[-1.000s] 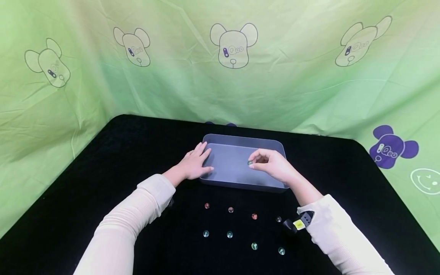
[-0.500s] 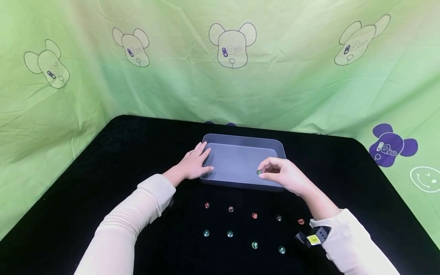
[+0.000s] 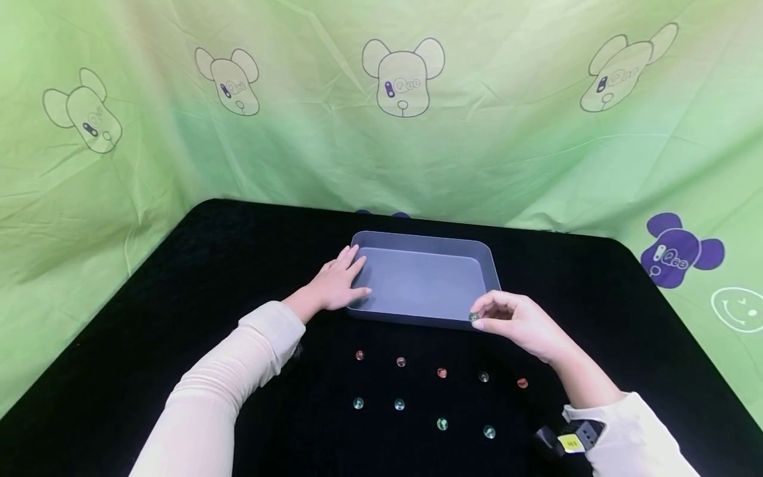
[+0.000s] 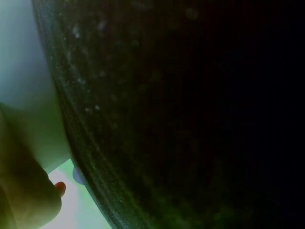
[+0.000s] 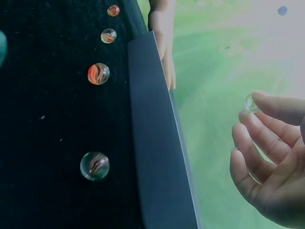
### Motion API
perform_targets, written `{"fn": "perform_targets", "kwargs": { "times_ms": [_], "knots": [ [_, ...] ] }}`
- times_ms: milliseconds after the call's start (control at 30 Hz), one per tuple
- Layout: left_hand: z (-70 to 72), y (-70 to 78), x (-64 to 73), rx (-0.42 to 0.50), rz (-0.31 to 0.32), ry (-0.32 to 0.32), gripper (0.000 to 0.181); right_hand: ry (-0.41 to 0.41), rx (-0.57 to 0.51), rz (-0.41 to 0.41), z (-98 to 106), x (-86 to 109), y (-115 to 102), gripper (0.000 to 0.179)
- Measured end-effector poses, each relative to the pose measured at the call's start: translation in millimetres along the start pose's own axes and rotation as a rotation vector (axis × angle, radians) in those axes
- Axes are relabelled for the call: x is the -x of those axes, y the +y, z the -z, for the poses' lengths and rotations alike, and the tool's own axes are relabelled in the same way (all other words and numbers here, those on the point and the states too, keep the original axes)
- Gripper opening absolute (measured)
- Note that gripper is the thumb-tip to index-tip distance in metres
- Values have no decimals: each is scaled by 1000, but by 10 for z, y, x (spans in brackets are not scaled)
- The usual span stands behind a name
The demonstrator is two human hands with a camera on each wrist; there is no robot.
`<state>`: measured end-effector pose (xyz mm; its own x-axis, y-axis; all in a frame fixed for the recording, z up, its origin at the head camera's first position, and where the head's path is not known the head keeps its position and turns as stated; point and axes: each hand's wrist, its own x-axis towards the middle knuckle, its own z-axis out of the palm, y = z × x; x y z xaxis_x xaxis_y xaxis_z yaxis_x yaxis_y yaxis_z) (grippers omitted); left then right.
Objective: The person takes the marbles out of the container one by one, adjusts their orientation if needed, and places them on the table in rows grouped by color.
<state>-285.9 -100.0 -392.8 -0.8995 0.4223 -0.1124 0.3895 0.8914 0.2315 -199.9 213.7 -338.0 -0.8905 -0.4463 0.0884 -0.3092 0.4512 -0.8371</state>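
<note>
Between thumb and fingertips, my right hand (image 3: 518, 324) pinches a clear green marble (image 3: 473, 317), over the near right corner of a grey tray (image 3: 423, 281). The right wrist view shows the same marble (image 5: 249, 102) at the tips of the right hand (image 5: 271, 157). At the tray's left end my left hand (image 3: 332, 283) lies with fingers spread on the rim. The left wrist view is mostly dark cloth, with part of the left hand (image 4: 28, 195) at its lower left.
Nearer than the tray, a back row of reddish and clear marbles (image 3: 442, 373) lies on the black cloth. A front row of bluish and green marbles (image 3: 442, 424) lies closer. A green printed curtain (image 3: 286, 132) hangs behind the table.
My right hand has moved right and toward me, from above the middle of the tray to its near right corner, still pinching the marble. The left hand has stayed put.
</note>
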Motion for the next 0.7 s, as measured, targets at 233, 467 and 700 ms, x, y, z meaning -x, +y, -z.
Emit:
{"fn": "perform_targets", "kwargs": {
  "times_ms": [233, 467, 700],
  "knots": [
    [-3, 3, -2, -7, -3, 4, 69, -12, -24, 14, 12, 134, 42, 14],
    [-1, 7, -3, -15, 3, -3, 70, -32, -38, 22, 33, 248, 104, 10],
    [-1, 4, -3, -7, 0, -2, 70, -37, -51, 17, 47, 376, 171, 10]
  ]
}}
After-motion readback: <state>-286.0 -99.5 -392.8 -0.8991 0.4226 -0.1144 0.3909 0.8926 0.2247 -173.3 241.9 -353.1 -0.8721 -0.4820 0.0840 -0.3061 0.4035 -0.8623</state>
